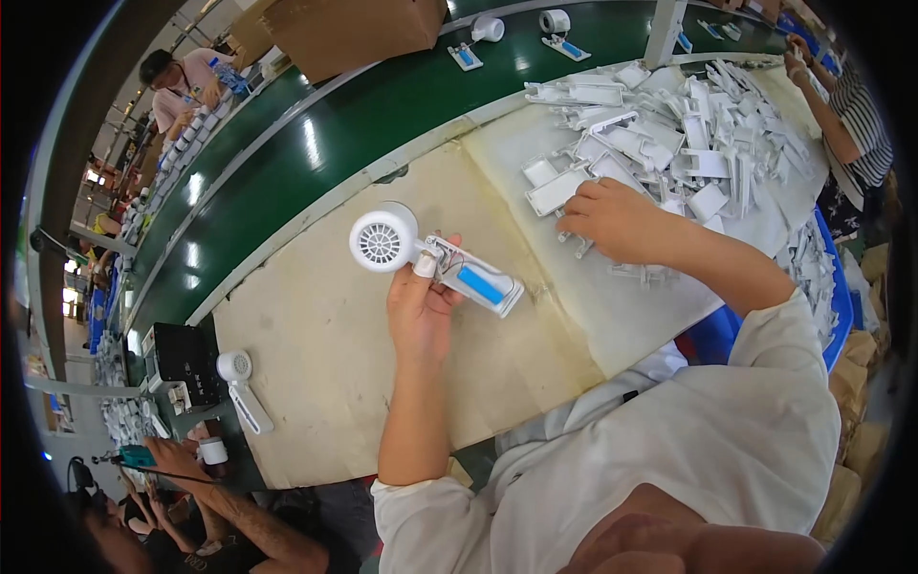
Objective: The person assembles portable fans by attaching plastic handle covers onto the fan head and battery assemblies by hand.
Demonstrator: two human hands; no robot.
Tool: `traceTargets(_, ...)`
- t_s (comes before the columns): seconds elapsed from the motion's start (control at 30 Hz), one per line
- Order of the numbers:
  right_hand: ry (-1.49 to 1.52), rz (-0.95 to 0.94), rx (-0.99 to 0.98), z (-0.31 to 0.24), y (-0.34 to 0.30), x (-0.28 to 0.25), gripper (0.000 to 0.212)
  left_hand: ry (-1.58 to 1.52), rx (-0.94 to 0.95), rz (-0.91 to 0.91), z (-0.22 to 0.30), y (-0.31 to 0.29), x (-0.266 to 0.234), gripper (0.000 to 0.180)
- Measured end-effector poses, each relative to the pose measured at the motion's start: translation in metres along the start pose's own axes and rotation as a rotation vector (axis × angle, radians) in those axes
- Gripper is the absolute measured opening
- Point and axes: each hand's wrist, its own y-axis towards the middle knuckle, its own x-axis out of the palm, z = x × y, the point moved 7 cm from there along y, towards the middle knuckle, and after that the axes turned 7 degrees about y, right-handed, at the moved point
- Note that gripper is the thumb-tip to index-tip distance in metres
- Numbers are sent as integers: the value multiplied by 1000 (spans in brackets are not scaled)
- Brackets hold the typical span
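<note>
My left hand grips a white handheld fan by the open back of its handle, above the middle of the bench. A round grille faces up on the fan's head. Inside the opened handle lie a blue battery and thin wires. My right hand is at the near left edge of a heap of white plastic handle covers. Its fingers are curled down, pressed together, beside one long white cover. Whatever those fingertips pinch is hidden under the hand.
A green conveyor belt runs along the far side, carrying partly assembled fans. A cardboard box stands beyond. Another fan lies at the bench's left end. Co-workers work at left, far left and right. A blue bin is at right.
</note>
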Motion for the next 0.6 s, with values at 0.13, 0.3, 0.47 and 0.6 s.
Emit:
traceTargets(0.13, 84, 275, -73, -9, -4, -22, 52, -50, 45, 64, 0, -1, 12, 35)
traceTargets(0.3, 1042, 526, 201, -20, -19, -61, 62, -157, 70, 76, -6, -7, 26, 33)
traceTargets(0.47, 762, 347, 79, -73, -12, -59, 65, -161, 66, 137, -18, -15, 45, 27)
traceTargets(0.6, 463, 485, -20, -86, -13, -71, 65, -225, 92, 138, -19, -23, 49, 26)
